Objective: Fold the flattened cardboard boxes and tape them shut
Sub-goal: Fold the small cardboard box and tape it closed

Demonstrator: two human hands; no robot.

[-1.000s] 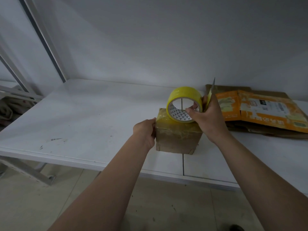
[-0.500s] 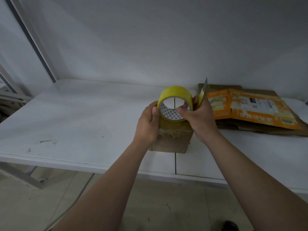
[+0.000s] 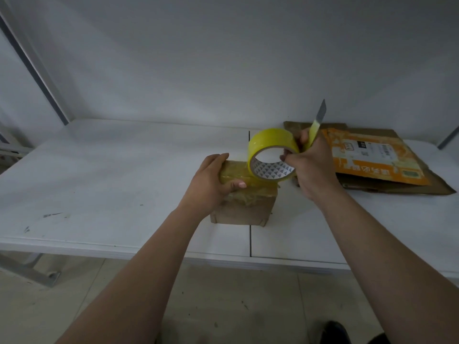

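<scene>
Yellow tape roll, hole facing the camera, gripped by right hand; left hand clasps box.

White table bears a taped cardboard box; flattened boxes beside.

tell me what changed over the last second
The left hand went from the box's left side up onto its taped top, where it now holds the left end, thumb on the tape. The right hand carried the roll rightward, so it overhangs the box's right edge. Unchanged: the right hand grips roll and knife, the box stands on the table, flat cartons lie at the right.
</scene>
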